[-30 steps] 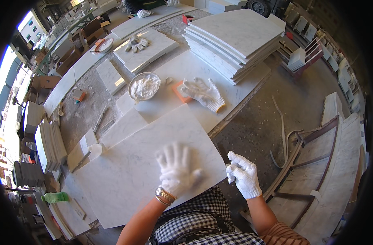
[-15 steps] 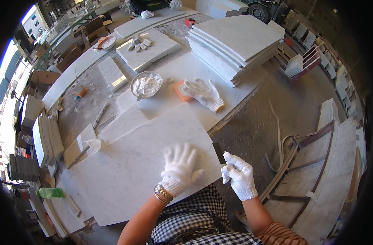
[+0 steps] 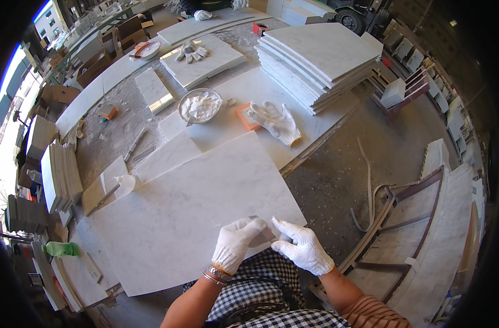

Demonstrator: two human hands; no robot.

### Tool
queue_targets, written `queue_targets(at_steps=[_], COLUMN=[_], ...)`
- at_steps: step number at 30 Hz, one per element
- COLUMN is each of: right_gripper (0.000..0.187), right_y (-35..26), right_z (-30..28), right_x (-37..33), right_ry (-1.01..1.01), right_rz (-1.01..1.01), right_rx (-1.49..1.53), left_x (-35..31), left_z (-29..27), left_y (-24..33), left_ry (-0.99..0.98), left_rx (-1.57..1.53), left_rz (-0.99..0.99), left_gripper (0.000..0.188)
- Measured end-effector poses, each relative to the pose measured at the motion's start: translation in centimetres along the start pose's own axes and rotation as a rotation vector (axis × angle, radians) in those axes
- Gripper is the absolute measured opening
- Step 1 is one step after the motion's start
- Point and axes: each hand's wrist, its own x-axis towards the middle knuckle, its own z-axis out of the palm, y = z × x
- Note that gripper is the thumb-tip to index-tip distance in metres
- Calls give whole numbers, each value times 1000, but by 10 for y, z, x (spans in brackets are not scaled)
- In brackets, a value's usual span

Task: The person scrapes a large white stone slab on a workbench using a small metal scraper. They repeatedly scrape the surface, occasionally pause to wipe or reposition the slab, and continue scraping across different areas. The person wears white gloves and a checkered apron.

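Observation:
Both hands wear white knitted gloves and meet over the near right edge of a large white marble slab (image 3: 189, 202). Between them is a small thin grey-brown sheet (image 3: 262, 238), its kind not clear. My left hand (image 3: 235, 240) is closed on its left side, thumb across it. At its right edge, my right hand (image 3: 304, 247) pinches with bent fingers, the index finger pointing forward. The gloves hide part of the sheet. Beyond the slab stand a bowl of white paste (image 3: 200, 106) with a blade in it and a loose white glove (image 3: 276, 121) resting against an orange block (image 3: 245, 117).
A stack of curved marble slabs (image 3: 321, 60) rises at the back right. Left of my slab are a clear plastic cup (image 3: 128, 183), a green bottle (image 3: 61, 249) and upright slabs (image 3: 63, 177). A metal-framed rack (image 3: 402, 235) stands right. Another person's gloved hand (image 3: 203, 15) is far off.
My left hand has left the slab's face and come to the near edge, closing on the sheet. My right hand has moved left and nearer, bringing the sheet over the slab's edge.

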Motion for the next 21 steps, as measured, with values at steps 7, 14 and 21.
queue_targets(at_steps=[7,14,21], right_gripper=[42,13,15], right_y=[20,41,29], right_z=[-32,-41,-34], right_x=[-12,1,20], right_ry=[194,476,447], right_rz=[400,223,229], right_rx=[255,837,558], left_x=[53,82,22], left_z=[-61,-11,29], left_y=[13,9,-45], left_ry=[503,225,-878], left_rx=[543,1601,1667], left_rz=[603,723,843], left_gripper=[32,72,80])
